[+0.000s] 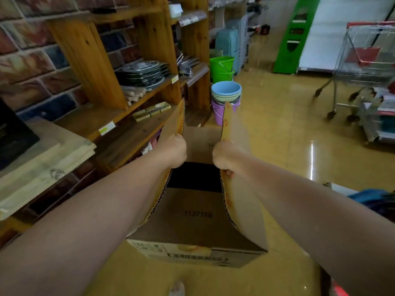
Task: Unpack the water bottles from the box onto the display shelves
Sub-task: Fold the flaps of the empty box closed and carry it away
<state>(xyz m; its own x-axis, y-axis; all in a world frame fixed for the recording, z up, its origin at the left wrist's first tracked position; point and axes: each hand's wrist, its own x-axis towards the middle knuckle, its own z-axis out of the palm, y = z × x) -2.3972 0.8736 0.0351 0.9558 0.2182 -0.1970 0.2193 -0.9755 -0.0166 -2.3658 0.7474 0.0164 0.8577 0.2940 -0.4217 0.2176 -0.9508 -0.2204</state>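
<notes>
A brown cardboard box stands on the yellow floor in front of me, its near inner flap printed 1137119. My left hand grips the edge of the left top flap. My right hand grips the edge of the right top flap. Both flaps are raised and spread apart. Between them the box's inside is a dark gap; no water bottles show. The wooden display shelves stand to the left of the box.
The shelves carry stacked metal trays and small packets. Stacked buckets and green buckets stand on the floor beyond the box. A shopping trolley is at the right. Open floor lies right of the box.
</notes>
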